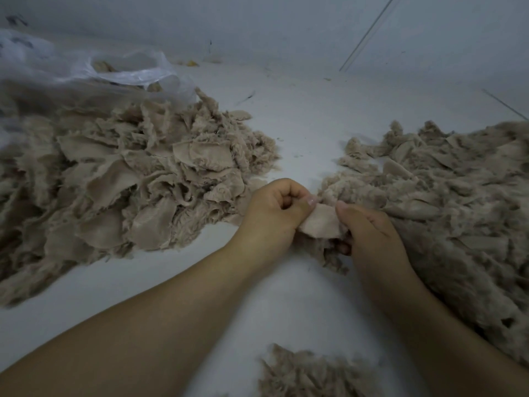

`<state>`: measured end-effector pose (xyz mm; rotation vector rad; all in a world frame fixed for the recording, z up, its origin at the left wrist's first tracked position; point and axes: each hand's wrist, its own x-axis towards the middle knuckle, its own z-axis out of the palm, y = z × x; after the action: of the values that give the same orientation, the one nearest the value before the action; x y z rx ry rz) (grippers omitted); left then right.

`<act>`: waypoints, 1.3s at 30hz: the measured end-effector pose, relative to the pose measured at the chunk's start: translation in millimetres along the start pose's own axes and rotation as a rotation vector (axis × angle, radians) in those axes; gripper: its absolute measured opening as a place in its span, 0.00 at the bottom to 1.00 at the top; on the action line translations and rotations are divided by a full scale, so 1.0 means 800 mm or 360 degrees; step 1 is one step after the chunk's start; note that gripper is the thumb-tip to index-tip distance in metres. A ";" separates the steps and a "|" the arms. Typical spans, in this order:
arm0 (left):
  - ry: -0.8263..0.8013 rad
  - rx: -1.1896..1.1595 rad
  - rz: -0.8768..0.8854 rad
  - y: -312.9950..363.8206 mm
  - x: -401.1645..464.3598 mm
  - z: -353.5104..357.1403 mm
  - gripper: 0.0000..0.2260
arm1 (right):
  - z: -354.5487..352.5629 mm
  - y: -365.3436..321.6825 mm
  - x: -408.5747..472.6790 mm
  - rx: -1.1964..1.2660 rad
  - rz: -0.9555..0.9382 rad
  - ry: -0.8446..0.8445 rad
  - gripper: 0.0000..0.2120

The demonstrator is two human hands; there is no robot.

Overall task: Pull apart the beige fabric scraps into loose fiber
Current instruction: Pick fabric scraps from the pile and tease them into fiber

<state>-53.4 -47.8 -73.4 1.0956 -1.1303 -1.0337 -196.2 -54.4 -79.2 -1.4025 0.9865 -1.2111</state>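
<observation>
Pinched between the left hand (273,209) and right hand (369,229), a small beige fabric scrap (319,222) with a smooth pale face and fuzzy edges stretches above the white surface (286,296), between two heaps of similar frayed scraps (137,179).

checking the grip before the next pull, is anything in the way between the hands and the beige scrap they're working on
Nothing visible. The left hand and right hand both pinch the small beige fabric scrap directly, one on each side, above the white floor, with nothing between fingers and cloth.
</observation>
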 end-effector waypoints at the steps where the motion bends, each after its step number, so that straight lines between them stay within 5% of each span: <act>1: 0.0033 -0.0040 -0.0018 0.000 0.001 0.000 0.09 | 0.001 0.001 0.001 -0.0010 0.0003 -0.0002 0.26; 8: -0.0049 -0.0150 0.0028 0.001 -0.003 0.006 0.08 | 0.003 -0.003 -0.004 -0.0047 -0.0047 -0.0071 0.17; 13: 0.0367 -0.0248 -0.0025 -0.004 0.009 -0.006 0.09 | 0.002 -0.004 -0.003 -0.0066 -0.0045 0.0022 0.16; 19: -0.0004 0.0038 -0.0074 0.000 0.003 0.000 0.15 | -0.001 -0.003 -0.002 -0.0120 -0.0117 0.0003 0.19; 28: 0.0633 -0.0457 -0.0033 0.006 0.007 -0.010 0.08 | -0.002 0.006 0.006 -0.0432 -0.0069 0.0150 0.17; 31: 0.0657 -0.0620 0.0122 0.013 0.007 -0.008 0.09 | 0.000 0.005 0.004 -0.0404 -0.0043 0.0110 0.13; 34: 0.0481 -0.0138 0.0007 0.002 0.005 -0.003 0.20 | 0.003 0.003 0.003 -0.0357 -0.0022 0.0104 0.10; 39: 0.0051 0.0756 -0.0035 -0.003 0.003 0.001 0.15 | 0.003 0.003 0.002 -0.0279 0.0063 0.0107 0.07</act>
<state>-54.2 -50.9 -75.6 1.4940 -1.3795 -0.7765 -193.5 -55.8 -81.1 -1.4786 1.1856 -1.1717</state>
